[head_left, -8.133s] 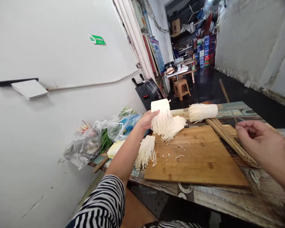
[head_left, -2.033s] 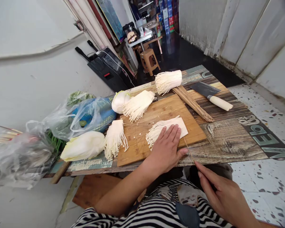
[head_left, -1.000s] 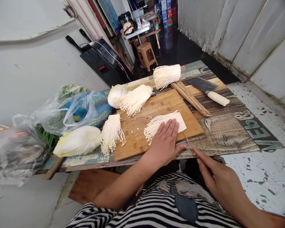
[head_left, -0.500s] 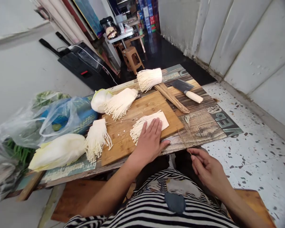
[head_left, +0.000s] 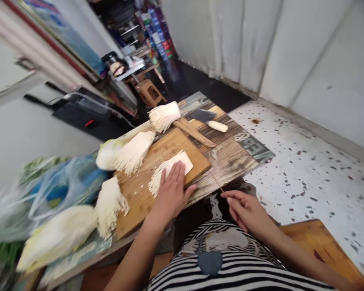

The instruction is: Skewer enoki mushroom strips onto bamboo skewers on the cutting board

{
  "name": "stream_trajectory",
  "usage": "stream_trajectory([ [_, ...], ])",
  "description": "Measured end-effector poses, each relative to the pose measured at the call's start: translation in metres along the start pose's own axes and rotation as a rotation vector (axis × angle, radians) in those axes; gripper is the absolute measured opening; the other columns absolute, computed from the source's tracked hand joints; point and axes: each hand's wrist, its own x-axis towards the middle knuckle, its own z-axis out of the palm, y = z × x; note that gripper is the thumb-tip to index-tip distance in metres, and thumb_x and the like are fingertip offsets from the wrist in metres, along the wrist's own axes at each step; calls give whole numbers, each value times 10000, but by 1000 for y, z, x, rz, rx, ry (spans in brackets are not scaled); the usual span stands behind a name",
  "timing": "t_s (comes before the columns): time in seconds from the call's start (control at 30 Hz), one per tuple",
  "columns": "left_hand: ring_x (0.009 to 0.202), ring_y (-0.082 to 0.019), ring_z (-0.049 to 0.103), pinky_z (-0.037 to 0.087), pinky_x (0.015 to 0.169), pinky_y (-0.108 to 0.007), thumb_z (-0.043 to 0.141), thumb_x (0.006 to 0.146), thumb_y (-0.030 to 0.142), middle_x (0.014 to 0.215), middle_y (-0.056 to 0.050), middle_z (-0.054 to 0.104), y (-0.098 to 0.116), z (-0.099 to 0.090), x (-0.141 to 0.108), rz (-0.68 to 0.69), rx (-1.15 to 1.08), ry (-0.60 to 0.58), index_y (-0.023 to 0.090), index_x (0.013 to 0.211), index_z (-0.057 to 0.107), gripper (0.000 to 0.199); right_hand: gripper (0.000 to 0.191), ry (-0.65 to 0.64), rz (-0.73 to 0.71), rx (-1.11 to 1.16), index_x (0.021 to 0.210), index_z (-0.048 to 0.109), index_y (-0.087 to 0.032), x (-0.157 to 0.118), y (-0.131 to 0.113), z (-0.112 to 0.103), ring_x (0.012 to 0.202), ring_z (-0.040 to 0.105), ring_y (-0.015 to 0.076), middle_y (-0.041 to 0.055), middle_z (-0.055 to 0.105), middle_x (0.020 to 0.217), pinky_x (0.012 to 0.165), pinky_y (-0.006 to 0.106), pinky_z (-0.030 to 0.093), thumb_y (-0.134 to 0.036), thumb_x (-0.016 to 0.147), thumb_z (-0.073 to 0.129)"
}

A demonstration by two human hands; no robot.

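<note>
Pulling back a little, it looks like: a second ago we had the tip of the stick [head_left: 217,183] right up at the cut end of the mushroom piece [head_left: 161,173], and now there's a gap between them. The tip is over by the right corner of the cutting board [head_left: 133,208], though it's pretty blurry, so we can't swear to exactly where it ends or whether it touches the table [head_left: 227,161].

Left hand [head_left: 173,189] hasn't really budged: palm down, fingers stretched out, lying flat on the piece, which is still on the near right part of the board. Right hand [head_left: 244,206] has the stick pinched between thumb and forefinger, other fingers loosely curled, out past the table edge.

Our read: the mushroom's not on the stick at the moment, so the joining part isn't done, and the tip would need lining up with that cut end again. Holding the piece flat should help, since those strands look like they'd splay easily.

Everything else we can make out, like the bundle of sticks [head_left: 194,132] and the knife [head_left: 214,124], seems to lie where it was; mostly just our view swung round.
</note>
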Motion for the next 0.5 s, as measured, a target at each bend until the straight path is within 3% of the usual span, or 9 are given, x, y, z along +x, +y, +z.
stream_trajectory([
  [0.13, 1401, -299, 354, 203, 1146, -560, 293, 984, 479, 1484, -219, 389, -6, -1, 0, 78, 7, 43, 74, 1477, 285, 638, 444, -108, -21, 82, 1193, 536, -127, -14, 5, -12, 319, 377, 46, -92, 503, 541, 351, 182, 269, -383, 836, 471],
  [0.23, 1355, -297, 430, 173, 1136, -600, 288, 978, 438, 1434, -188, 474, -15, -10, 8, 103, -3, -24, 118, 1424, 394, 559, 390, -234, -11, 75, 1173, 552, -139, -29, 15, -30, 364, 403, 47, -92, 507, 565, 387, 177, 305, -265, 807, 498],
  [0.3, 1316, -287, 481, 145, 1139, -610, 297, 972, 407, 1383, -147, 543, -18, -19, 16, 90, 0, -81, 166, 1355, 492, 493, 291, -292, -28, 72, 1053, 611, -147, -37, 24, -43, 420, 414, 45, -80, 516, 556, 431, 168, 319, -214, 781, 530],
  [0.4, 1267, -296, 532, 136, 1142, -614, 335, 957, 410, 1291, -110, 628, -18, -31, 30, 22, -10, -130, 214, 1219, 615, 430, 164, -297, -66, 105, 902, 643, -157, -45, 34, -60, 464, 404, 49, -62, 518, 537, 469, 167, 316, -229, 813, 526],
  [0.5, 1194, -322, 586, 174, 1124, -630, 347, 945, 457, 1242, -109, 659, -13, -39, 43, -80, -14, -110, 223, 1111, 664, 427, 230, -255, -83, 138, 874, 639, -164, -48, 37, -72, 459, 391, 63, -57, 494, 511, 475, 181, 313, -321, 881, 472],
])
